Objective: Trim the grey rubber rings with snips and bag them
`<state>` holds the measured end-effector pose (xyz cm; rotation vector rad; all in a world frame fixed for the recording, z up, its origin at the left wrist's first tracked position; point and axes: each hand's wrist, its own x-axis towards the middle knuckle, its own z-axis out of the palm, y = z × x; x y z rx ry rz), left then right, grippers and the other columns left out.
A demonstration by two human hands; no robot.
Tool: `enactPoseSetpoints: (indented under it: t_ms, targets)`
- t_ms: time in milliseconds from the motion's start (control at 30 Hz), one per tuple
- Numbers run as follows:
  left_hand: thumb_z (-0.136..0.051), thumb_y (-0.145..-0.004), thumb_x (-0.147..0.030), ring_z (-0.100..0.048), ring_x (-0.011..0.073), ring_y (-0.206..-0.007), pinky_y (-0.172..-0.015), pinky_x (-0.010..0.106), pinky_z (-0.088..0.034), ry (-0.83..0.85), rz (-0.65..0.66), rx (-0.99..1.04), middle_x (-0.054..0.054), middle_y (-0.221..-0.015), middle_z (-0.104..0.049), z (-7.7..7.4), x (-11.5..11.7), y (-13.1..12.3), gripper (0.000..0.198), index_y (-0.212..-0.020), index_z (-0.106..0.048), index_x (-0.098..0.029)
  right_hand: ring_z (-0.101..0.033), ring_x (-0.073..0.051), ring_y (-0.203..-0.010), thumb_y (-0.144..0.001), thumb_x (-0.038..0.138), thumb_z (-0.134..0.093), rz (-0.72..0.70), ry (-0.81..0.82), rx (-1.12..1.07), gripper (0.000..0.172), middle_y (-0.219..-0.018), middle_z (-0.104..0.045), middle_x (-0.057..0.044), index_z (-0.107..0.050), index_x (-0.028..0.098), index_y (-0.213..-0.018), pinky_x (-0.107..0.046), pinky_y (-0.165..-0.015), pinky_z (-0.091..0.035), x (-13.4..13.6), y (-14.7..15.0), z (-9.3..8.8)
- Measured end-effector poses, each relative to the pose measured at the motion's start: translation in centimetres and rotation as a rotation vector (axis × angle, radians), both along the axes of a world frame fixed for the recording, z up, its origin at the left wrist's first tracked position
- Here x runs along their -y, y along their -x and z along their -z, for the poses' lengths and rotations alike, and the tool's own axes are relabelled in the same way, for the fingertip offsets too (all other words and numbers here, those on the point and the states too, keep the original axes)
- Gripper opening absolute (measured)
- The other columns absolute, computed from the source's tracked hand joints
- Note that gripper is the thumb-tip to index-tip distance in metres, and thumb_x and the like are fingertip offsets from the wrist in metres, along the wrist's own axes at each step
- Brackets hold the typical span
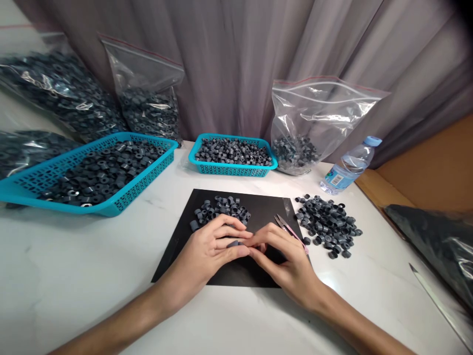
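At the frame's centre, over a black mat (240, 277), a small grey piece (233, 243), partly hidden, sits in the grip of the left hand (207, 249), between thumb and fingers. The right hand (290, 251) has fingertips drawn narrow beside it; whether they hold it, I cannot tell. It looks light, smooth, fairly stiff; pinching its outer wall seems best.
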<state>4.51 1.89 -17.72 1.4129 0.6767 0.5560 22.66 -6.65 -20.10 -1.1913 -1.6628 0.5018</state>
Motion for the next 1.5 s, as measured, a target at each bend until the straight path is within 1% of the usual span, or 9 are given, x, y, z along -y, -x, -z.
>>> enactPoseSetpoints:
  t_ms: [200, 300, 400, 500, 600, 967, 1167, 1333, 1500]
  targets:
    - [-0.073, -0.088, -0.036, -0.073, 0.0213, -0.106, -0.095, 0.031, -0.057, 0.035, -0.008, 0.008, 0.003, -0.103, -0.077, -0.2, -0.6, 0.2, 0.022, -0.102, -0.064, -0.022, -0.059, -0.015, -0.077, -0.096, 0.022, -0.065, 0.044, 0.007, -0.055, 0.004, -0.088, -0.065, -0.003, -0.069, 0.021, -0.096, -0.030, -0.073, -0.050, -0.1, -0.1, -0.3]
    - [-0.066, -0.092, -0.039, -0.075, 0.0187, -0.086, -0.079, 0.029, -0.061, 0.029, -0.019, 0.001, 0.003, -0.096, -0.076, -0.2, -1.2, 0.3, 0.021, -0.100, -0.065, -0.019, -0.060, -0.016, -0.079, -0.096, 0.020, -0.065, 0.081, -0.061, -0.032, 0.004, -0.089, -0.063, -0.003, -0.068, 0.021, -0.098, -0.031, -0.073, -0.051, -0.1, -0.4, -0.2]
    - [-0.060, -0.096, -0.039, -0.067, 0.0111, -0.064, -0.059, 0.021, -0.054, -0.103, 0.012, -0.041, 0.001, -0.083, -0.073, -0.1, -1.4, 0.4, 0.023, -0.095, -0.070, -0.018, -0.060, -0.016, -0.080, -0.097, 0.010, -0.060, 0.111, -0.236, 0.169, 0.015, -0.093, -0.062, -0.006, -0.066, 0.020, -0.105, -0.029, -0.070, -0.051, 0.0, -0.8, 0.2]
    - [-0.061, -0.095, -0.038, -0.061, 0.0092, -0.061, -0.057, 0.019, -0.050, -0.130, 0.043, -0.074, -0.001, -0.078, -0.071, 0.0, -1.1, 0.4, 0.022, -0.098, -0.074, -0.019, -0.060, -0.017, -0.080, -0.095, 0.002, -0.056, 0.112, -0.398, 0.419, 0.025, -0.096, -0.063, -0.009, -0.064, 0.018, -0.114, -0.030, -0.069, -0.051, 0.1, -1.2, 0.7]
    - [-0.067, -0.091, -0.036, -0.061, 0.0095, -0.061, -0.059, 0.019, -0.050, -0.104, 0.048, -0.103, -0.003, -0.072, -0.069, 0.1, -0.6, 0.5, 0.019, -0.100, -0.074, -0.021, -0.060, -0.018, -0.080, -0.095, 0.001, -0.057, 0.085, -0.422, 0.520, 0.029, -0.098, -0.065, -0.011, -0.063, 0.015, -0.119, -0.031, -0.068, -0.050, 0.2, -1.3, 1.1]
    - [-0.073, -0.087, -0.035, -0.065, 0.0099, -0.066, -0.066, 0.019, -0.052, -0.147, -0.003, -0.088, -0.004, -0.078, -0.073, 0.2, -0.6, 0.7, 0.016, -0.099, -0.075, -0.024, -0.062, -0.013, -0.079, -0.094, 0.018, -0.065, -0.038, 0.030, -0.140, 0.029, -0.093, -0.063, -0.001, -0.059, 0.025, -0.122, -0.027, -0.074, -0.053, 0.2, -0.2, 0.6]
    - [-0.073, -0.087, -0.033, -0.065, 0.0098, -0.066, -0.068, 0.018, -0.052, -0.161, -0.013, -0.089, -0.004, -0.074, -0.073, 0.3, -0.3, 0.8, 0.015, -0.098, -0.077, -0.025, -0.061, -0.014, -0.080, -0.096, 0.020, -0.065, 0.019, 0.029, -0.142, 0.015, -0.093, -0.063, -0.001, -0.064, 0.023, -0.110, -0.028, -0.072, -0.050, 0.1, 0.3, 0.4]
    - [-0.074, -0.082, -0.034, -0.069, 0.0132, -0.066, -0.067, 0.020, -0.055, -0.107, -0.059, -0.089, -0.001, -0.069, -0.074, 0.4, -0.3, 0.5, 0.022, -0.099, -0.079, -0.021, -0.060, -0.015, -0.079, -0.097, 0.017, -0.062, 0.072, -0.102, -0.065, 0.005, -0.086, -0.062, -0.002, -0.064, 0.021, -0.094, -0.028, -0.071, -0.048, -0.2, 0.8, 0.2]
    - [-0.077, -0.081, -0.041, -0.076, 0.0198, -0.086, -0.085, 0.027, -0.060, -0.054, -0.113, -0.072, 0.006, -0.099, -0.081, 0.9, -1.1, 0.9, 0.037, -0.112, -0.076, -0.020, -0.061, -0.015, -0.078, -0.098, 0.018, -0.058, 0.151, -0.199, 0.011, 0.005, -0.087, -0.062, -0.003, -0.062, 0.020, -0.096, -0.028, -0.070, -0.049, -2.0, -0.4, -1.4]
